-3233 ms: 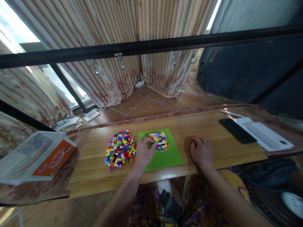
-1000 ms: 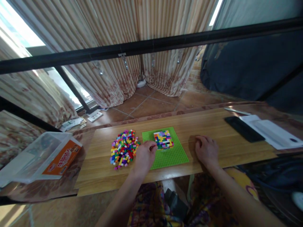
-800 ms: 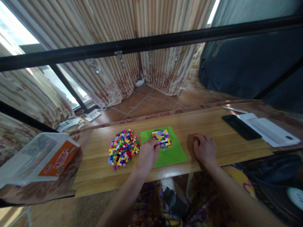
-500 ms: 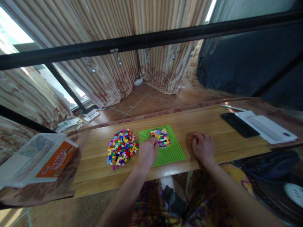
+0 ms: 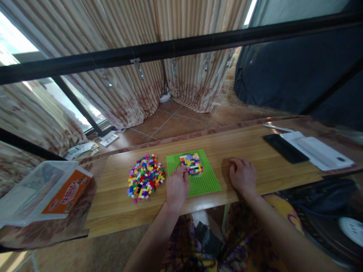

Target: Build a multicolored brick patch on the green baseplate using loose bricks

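Note:
A green studded baseplate (image 5: 208,181) lies on the wooden table, with a patch of multicoloured toy bricks (image 5: 194,162) on its upper middle. My left hand (image 5: 178,185) reaches over the plate's left side. Its thumb and fingers are pinched together at the patch's near left corner; whatever is between them is too small and covered to make out. Left of the plate is a loose heap of small mixed-colour bricks (image 5: 146,179). My right hand (image 5: 243,175) rests on the table right of the plate, its fingers curled in, with nothing visible in them.
At the table's right end lie a black phone-like slab (image 5: 285,148) and a white flat item (image 5: 326,151). A clear plastic tub (image 5: 28,189) with an orange label stands beyond the left end. A dark metal rail (image 5: 181,47) crosses in front of the curtains.
My left hand has shifted slightly, its fingertips moving a little left along the near edge of the brick patch. My right hand stays in place.

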The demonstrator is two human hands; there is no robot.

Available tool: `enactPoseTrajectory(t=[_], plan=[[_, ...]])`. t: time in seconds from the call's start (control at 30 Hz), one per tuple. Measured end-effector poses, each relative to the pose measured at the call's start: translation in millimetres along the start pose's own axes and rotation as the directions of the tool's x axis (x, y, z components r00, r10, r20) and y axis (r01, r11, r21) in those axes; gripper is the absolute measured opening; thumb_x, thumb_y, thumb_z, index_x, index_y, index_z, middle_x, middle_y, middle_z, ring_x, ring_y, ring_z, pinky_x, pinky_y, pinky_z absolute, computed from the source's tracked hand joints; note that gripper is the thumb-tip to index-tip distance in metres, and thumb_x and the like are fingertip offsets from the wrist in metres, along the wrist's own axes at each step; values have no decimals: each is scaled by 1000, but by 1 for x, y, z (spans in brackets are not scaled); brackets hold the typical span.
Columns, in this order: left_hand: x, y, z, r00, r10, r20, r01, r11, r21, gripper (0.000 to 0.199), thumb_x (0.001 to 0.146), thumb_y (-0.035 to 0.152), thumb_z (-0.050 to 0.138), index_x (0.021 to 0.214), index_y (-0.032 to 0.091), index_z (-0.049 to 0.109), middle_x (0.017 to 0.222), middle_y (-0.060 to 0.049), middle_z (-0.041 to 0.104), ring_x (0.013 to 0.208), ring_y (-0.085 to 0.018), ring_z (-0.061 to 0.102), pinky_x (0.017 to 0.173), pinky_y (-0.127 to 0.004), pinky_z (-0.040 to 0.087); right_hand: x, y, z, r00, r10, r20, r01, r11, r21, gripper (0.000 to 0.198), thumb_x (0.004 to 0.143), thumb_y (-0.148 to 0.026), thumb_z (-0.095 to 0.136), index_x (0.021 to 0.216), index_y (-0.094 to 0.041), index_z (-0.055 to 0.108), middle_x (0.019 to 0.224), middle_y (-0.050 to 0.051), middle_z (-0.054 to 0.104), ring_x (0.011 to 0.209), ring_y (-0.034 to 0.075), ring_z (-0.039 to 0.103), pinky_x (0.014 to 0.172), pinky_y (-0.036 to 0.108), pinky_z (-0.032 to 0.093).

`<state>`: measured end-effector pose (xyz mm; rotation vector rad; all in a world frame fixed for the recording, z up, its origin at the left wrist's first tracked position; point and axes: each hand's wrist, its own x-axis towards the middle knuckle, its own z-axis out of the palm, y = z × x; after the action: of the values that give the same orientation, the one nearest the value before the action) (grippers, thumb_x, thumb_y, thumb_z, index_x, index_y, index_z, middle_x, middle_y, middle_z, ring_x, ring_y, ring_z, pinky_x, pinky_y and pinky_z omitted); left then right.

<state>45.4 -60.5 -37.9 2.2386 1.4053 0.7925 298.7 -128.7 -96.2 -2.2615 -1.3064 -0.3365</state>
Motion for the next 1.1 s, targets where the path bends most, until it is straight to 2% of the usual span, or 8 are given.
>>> enactPoseTrajectory(t=[0.13,0.27,0.57,0.93,1.1], plan=[[0,-3,-2,996,-20,-89,14,998,-67,20,86,14,52,103,18,63,96,-8,69,87,-21,66,79,-35,52,0,-1,-1,1000,4,5,-4,1000,-15,29,85,-22,45,102,-17,68,105,12,67,94,26,53,79,38,38],[10,-6,-3,984,-79,-158,62,992,-111,22,90,22,51,108,15,61,103,-12,63,83,-21,63,80,-38,52,1,-2,-2,1000,4,9,-4,1000,-19,29,85,-22,44,101,-17,68,104,12,67,93,26,53,79,38,38],[19,-8,13,989,-120,-86,106,982,-158,29,87,26,57,114,16,58,108,-12,59,96,-23,61,83,-38,52,0,0,0,1000,-4,0,4,1000,-6,29,84,-21,45,102,-17,68,104,12,67,94,26,54,81,40,39],[15,-6,19,990,-67,-121,43,981,-189,26,89,22,55,114,16,57,110,-12,59,97,-22,60,85,-37,51,0,0,-2,1000,-5,2,5,1000,-12,29,85,-21,45,102,-16,68,105,13,67,96,27,55,84,39,40],[13,-2,19,991,-71,-116,50,983,-176,24,90,22,55,112,15,58,108,-12,59,96,-22,60,85,-37,50,0,1,-1,1000,1,9,-1,1000,-21,30,84,-21,45,102,-16,68,105,13,67,96,27,55,85,40,40]])
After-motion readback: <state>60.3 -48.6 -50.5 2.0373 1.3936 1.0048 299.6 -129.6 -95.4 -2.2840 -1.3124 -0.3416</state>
